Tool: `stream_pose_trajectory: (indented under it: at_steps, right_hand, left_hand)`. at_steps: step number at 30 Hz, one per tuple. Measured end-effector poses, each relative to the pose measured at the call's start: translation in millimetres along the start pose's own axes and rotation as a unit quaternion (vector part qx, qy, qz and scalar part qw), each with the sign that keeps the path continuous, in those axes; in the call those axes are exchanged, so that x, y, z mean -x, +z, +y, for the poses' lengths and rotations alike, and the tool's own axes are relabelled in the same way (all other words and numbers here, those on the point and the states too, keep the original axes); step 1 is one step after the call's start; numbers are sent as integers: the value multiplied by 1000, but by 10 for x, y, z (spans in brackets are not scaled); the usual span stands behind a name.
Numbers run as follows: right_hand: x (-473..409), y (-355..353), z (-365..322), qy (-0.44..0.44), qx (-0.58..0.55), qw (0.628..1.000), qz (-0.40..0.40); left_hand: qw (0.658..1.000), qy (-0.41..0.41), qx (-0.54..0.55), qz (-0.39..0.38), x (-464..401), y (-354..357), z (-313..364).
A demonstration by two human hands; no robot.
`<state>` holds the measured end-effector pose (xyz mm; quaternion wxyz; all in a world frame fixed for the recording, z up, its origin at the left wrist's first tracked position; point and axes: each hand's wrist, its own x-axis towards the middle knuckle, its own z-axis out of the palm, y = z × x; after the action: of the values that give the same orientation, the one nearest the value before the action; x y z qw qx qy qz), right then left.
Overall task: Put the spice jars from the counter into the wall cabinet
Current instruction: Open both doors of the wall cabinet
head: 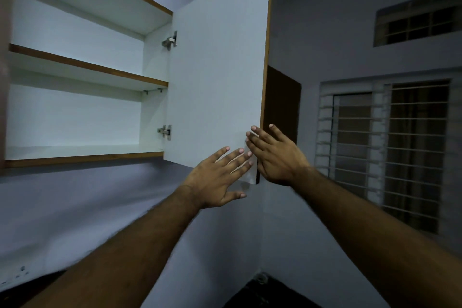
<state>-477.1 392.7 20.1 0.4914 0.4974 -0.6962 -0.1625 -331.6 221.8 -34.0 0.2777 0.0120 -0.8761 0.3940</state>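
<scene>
Both hands, left hand (220,177) and right hand (272,155), are spread flat and empty at the open cabinet door (220,70)'s near lower corner, shelves (87,65) lying left; no spice jars show.

Two bare forearms come up from the lower edge of the picture, one from the lower left and one from the lower right, each ending in a bare hand. The left hand (218,175) and the right hand (275,156) wear nothing: no gloves, rings, watch or bands show at the fingers or wrists. No sleeve or cuff is visible anywhere along either arm up to the frame's edge. The fingernails (241,150) are short, trimmed and pale. Fine hair seems to lie along the forearms, though dim light and blur make it hard to tell.
</scene>
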Motion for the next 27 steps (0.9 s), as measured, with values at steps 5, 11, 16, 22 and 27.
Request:
stream_pose_trajectory:
  at_steps: [5, 11, 16, 22, 27]
  right_hand:
    - [151, 177, 55, 32, 12, 998, -58]
    - [96, 178, 27, 25, 11, 999, -28]
    - [-106, 85, -140, 57, 8, 998, -25]
    - [-598, -113, -632, 39, -51, 997, 31]
    - [-1158, -372, -1196, 14, -92, 993, 73]
  left_hand:
    - [1000, -7, 14, -15, -169, 52, 94]
    - [999, -17, 13, -29, -131, 89, 50]
    - [999, -26, 5, -32, 47, 72, -114]
    - [996, -59, -32, -64, 551, 32, -595]
    - [990, -96, -64, -76, 1152, -65, -1143]
